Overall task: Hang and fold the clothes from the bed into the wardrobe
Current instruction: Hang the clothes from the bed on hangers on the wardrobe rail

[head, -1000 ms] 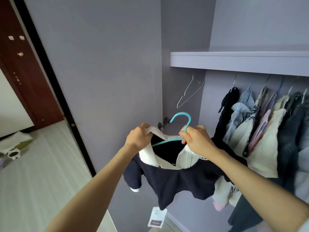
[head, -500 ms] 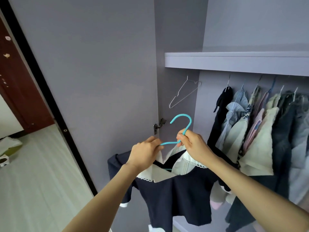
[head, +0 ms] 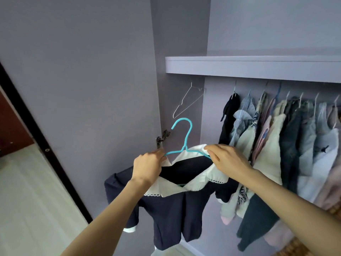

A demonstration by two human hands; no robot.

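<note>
The navy dress [head: 173, 206] with the white collar [head: 208, 179] hangs from the teal hanger [head: 185, 143], held up in front of the open wardrobe with the hanger's long axis running left to right between the two hands. The left hand [head: 147, 168] pinches the hanger's left arm and the collar there, while the right hand [head: 227, 160] grips the right arm with the cloth over it. The hook stands upright between them, well below the rail (hidden under the shelf [head: 252, 68]); the free stretch beside the bare wire hanger [head: 188, 101] lies up and slightly right, nearer the right hand.
</note>
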